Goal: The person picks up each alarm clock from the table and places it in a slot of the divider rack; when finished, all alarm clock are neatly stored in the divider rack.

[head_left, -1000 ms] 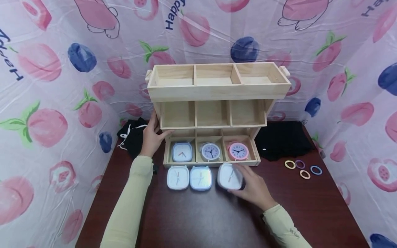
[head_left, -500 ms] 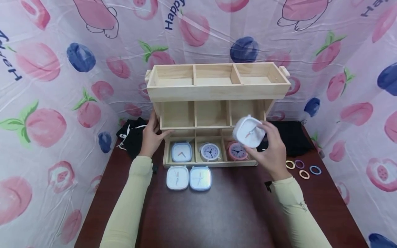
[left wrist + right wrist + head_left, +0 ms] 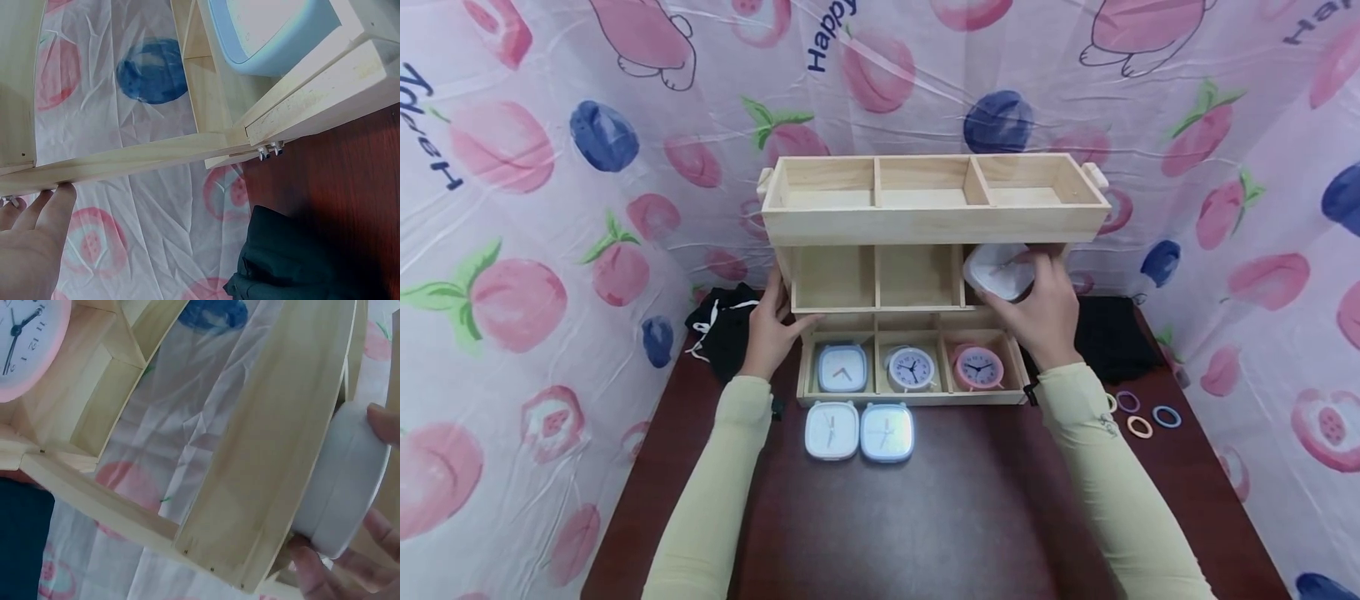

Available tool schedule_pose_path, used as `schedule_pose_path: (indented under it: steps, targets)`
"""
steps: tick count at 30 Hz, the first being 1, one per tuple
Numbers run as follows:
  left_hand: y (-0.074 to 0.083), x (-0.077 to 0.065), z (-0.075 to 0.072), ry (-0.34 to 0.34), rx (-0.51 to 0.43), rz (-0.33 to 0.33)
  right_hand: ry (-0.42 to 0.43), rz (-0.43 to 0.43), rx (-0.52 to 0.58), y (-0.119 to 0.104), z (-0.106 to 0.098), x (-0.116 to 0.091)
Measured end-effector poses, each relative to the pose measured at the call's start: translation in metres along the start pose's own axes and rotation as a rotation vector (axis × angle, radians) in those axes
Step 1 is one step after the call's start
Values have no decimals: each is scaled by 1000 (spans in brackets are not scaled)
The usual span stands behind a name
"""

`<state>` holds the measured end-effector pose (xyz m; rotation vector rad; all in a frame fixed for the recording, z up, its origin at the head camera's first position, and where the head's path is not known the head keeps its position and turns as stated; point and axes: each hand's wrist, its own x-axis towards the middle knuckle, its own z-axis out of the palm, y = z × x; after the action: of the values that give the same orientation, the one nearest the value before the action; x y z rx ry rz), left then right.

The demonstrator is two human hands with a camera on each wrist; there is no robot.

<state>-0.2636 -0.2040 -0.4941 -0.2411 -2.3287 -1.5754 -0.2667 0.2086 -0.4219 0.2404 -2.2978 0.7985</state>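
A white alarm clock (image 3: 1000, 272) is tilted in the right compartment of the middle tier of a wooden three-tier organizer (image 3: 934, 225). My right hand (image 3: 1047, 312) grips it, thumb and fingers around its rounded sides (image 3: 347, 481). At the organizer's left side, my left hand (image 3: 767, 337) rests with fingers extended against a wooden side strut (image 3: 125, 159) and thumb spread below the middle tier. The bottom tier holds a blue square clock (image 3: 842, 368), a round white clock (image 3: 911, 368) and a round pink clock (image 3: 978, 367).
In front of the organizer lie a white square clock (image 3: 832, 431) and a light blue one (image 3: 887, 432). Black cloth lies at left (image 3: 724, 333), and more black cloth (image 3: 1112, 337) at right beside several coloured rings (image 3: 1166, 417). A fruit-print sheet (image 3: 880, 75) hangs behind.
My right hand has lifted the white alarm clock off the table and carried it up into the middle tier's right compartment. The left hand stays at the organizer's side.
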Motion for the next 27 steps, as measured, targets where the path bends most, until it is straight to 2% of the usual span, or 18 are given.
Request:
schedule_pose_path:
  steps: [6, 13, 20, 27]
  targets:
    - [1, 1, 1, -1, -4, 17, -33, 79, -84, 0, 1, 6]
    - [1, 1, 1, 8, 2, 19, -99, 115, -181, -2, 8, 6]
    - [0, 0, 1, 3, -5, 20, -113, 106, -180, -2, 16, 3]
    - [2, 1, 0, 6, 1, 21, -106, 68, -136, -1, 13, -4]
